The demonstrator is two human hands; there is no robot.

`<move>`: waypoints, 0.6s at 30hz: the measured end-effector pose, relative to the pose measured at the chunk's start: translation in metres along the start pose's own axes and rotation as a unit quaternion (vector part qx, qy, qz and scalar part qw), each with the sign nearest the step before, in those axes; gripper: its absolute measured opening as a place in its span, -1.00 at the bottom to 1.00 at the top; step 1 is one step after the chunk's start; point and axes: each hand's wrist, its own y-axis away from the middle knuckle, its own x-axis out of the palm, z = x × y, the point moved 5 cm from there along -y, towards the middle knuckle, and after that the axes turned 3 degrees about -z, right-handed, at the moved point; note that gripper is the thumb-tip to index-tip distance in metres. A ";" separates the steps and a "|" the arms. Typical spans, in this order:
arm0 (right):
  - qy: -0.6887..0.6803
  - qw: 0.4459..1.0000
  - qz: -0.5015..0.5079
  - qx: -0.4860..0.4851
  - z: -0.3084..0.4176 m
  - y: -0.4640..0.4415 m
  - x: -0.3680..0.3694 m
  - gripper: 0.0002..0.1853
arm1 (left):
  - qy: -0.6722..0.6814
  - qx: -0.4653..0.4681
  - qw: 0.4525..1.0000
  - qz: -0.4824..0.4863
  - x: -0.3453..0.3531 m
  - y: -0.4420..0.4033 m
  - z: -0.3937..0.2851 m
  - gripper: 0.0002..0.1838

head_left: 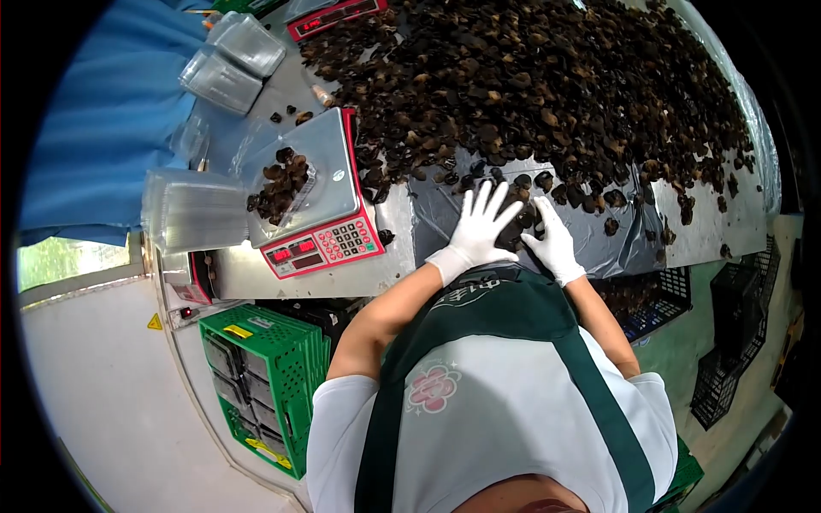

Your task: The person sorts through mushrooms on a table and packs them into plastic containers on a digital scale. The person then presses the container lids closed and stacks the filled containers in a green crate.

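Observation:
My left hand, in a white glove, lies with its fingers spread over dark pieces at the near edge of the table. My right hand, also gloved in white, is beside it with thumb and fingers apart. Between the two hands sits a small group of dark brown wood ear mushrooms, partly covered by the left hand. Beyond them spreads a large heap of the same mushrooms. Dark plastic sheeting lies under the nearer pieces.
Left of my hands, a red scale carries a clear tray of mushrooms. Stacked clear plastic trays stand beside it, with more stacks farther back. A second scale is at the back. Below are green crates and black crates.

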 end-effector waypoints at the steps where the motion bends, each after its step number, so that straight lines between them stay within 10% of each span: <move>1: -0.013 1.000 -0.019 -0.009 -0.006 0.001 0.001 -0.23 | -0.004 0.009 1.000 0.027 0.003 -0.009 -0.004 0.13; 11: -0.033 0.996 -0.074 0.041 -0.036 0.004 -0.016 -0.33 | -0.057 0.099 0.989 0.094 0.022 -0.055 -0.028 -0.16; 18: -0.024 0.997 -0.072 0.004 -0.037 0.005 -0.010 -0.41 | -0.074 0.152 0.985 0.016 0.026 -0.036 -0.019 -0.72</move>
